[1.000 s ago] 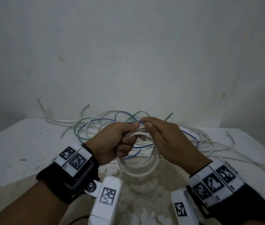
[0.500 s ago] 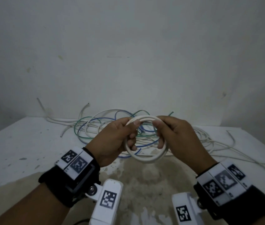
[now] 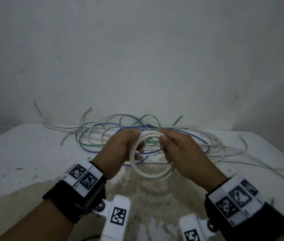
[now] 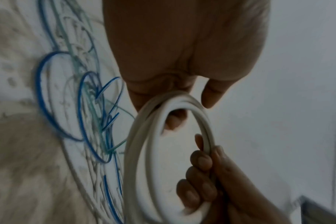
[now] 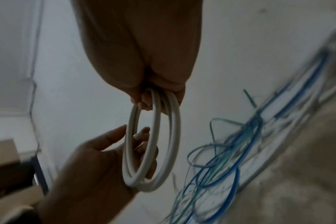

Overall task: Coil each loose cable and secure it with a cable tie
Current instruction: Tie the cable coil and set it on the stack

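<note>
A white cable coil (image 3: 152, 175) of several loops hangs upright above the table between both hands. My right hand (image 3: 177, 150) grips its right side, fingers curled round the loops (image 4: 199, 165). My left hand (image 3: 120, 150) holds the left side of the coil (image 5: 150, 151) loosely, with the thumb on one face and the fingers (image 5: 142, 133) reaching through the loop. In the left wrist view the coil (image 4: 136, 151) fills the middle. No cable tie shows in any view.
A tangle of loose white, blue and green cables (image 3: 110, 136) lies on the white table (image 3: 24, 153) just behind the hands. Long white strands (image 3: 252, 159) trail off to the right. A wall stands close behind. The table front has a worn brown patch (image 3: 155, 197).
The hands first parted to either side of the coil. Since then the thumbs have closed together at its top, and the coil hangs a little lower and more tilted.
</note>
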{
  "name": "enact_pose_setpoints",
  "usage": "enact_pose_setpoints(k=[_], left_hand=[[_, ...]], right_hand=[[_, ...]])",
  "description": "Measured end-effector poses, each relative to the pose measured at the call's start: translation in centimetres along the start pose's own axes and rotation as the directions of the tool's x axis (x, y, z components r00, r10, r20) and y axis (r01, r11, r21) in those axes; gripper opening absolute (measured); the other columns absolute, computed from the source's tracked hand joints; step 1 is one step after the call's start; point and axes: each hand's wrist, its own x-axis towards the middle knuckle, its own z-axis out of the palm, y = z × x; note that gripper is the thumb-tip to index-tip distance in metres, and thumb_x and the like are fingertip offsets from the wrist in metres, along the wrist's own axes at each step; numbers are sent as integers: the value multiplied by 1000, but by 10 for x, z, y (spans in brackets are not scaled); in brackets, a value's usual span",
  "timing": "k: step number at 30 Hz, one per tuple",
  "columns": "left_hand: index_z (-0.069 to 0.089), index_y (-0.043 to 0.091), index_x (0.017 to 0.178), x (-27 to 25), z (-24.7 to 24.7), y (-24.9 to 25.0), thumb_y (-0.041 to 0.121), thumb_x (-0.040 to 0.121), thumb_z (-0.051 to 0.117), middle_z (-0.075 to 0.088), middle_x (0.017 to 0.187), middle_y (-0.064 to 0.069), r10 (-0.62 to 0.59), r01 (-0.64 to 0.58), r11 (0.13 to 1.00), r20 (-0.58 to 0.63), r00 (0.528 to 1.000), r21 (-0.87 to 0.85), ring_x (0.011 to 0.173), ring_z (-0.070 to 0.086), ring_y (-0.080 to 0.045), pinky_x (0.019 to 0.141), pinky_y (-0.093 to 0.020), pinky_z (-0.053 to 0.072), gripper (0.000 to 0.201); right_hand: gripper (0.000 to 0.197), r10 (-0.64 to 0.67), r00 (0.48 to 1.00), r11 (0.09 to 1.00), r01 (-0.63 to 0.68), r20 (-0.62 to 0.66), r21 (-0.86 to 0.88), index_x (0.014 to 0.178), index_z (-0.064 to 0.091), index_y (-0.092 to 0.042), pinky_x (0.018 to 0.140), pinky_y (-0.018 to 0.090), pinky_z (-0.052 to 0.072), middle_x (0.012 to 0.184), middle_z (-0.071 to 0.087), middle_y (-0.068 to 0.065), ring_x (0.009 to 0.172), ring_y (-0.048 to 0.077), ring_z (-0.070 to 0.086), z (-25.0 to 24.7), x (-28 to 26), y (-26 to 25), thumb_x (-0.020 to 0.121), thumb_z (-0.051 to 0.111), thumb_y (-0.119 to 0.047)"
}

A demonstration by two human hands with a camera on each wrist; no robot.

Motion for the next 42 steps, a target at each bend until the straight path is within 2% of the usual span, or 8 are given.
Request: enact_pose_setpoints(k=[4, 9, 12, 15, 22, 31, 38, 42], left_hand=[[65, 21, 88, 0, 16, -6, 41, 87, 46, 66, 83, 3, 373, -319, 748, 28, 927, 582, 79, 60, -9, 77, -28, 47, 28], [60, 24, 70, 0, 52, -22, 35, 99, 45, 50, 55, 8, 437, -392, 771, 30, 899, 502, 51, 45, -5, 52, -24, 37, 35], [65, 13, 85, -4, 78, -30, 27, 98, 49, 39, 55, 5, 209, -205, 975, -41, 977, 81, 43, 29, -7, 40, -19, 25, 25], [58, 12, 92, -11, 97, -37, 25, 99, 45, 34, 55, 3, -33, 52, 982, 106, 994, -179, 44, 22, -7, 38, -17, 19, 19], [58, 6, 83, -11, 116, -57, 24, 100, 44, 63, 77, -9, -96, 54, 981, 222, 970, 189, 61, 53, -17, 56, -33, 50, 28], [70, 9, 98, -19, 136, -80, 25, 98, 48, 41, 59, 1, -127, 125, 992, 188, 974, 23, 41, 28, -6, 39, -18, 24, 28], [72, 11, 92, -20, 137, -93, 18, 95, 53, 40, 55, 0, -142, 143, 990, 171, 975, 5, 41, 26, -9, 39, -18, 24, 21], [72, 12, 92, -21, 139, -99, 17, 94, 55, 44, 47, 8, -129, 125, 991, 112, 985, 37, 37, 29, -7, 38, -16, 26, 18]], right_hand=[[20, -19, 999, 980, 25, 33, -198, 103, 61, -26, 60, 12, 36, 70, 52, -17, 69, -2, 52, 0, -11, 2, 100, 41, -25], [7, 74, 982, 997, -79, -175, -21, 93, 53, -27, 57, 19, 38, 69, 60, -10, 56, 1, 52, -14, -25, 7, 97, 48, -26], [18, 44, 956, 996, -63, -289, -56, 84, 59, -33, 58, 9, 38, 65, 60, -19, 60, -6, 55, -25, -41, 7, 94, 55, -19], [16, 97, 939, 988, -131, -329, -85, 98, 71, -21, 61, 3, 37, 69, 59, -25, 62, -13, 55, -36, -58, 15, 92, 58, -14], [17, 312, 925, 941, -332, -216, -62, 95, 74, -13, 55, 5, 36, 65, 60, -16, 54, -10, 54, -52, -88, 33, 92, 57, -14], [17, 423, 854, 887, -459, -304, -53, 75, 57, -15, 49, 12, 37, 58, 60, -9, 47, 0, 51, -53, -99, 50, 88, 62, -25], [20, 546, 819, 837, -529, -173, 139, 74, 61, -8, 54, 27, 53, 66, 67, 9, 51, 14, 60, -59, -103, 49, 89, 64, -22], [15, 557, 822, 826, -563, -120, -30, 89, 68, -15, 63, 25, 53, 79, 70, 1, 59, 8, 65, -66, -109, 47, 93, 57, -26]])
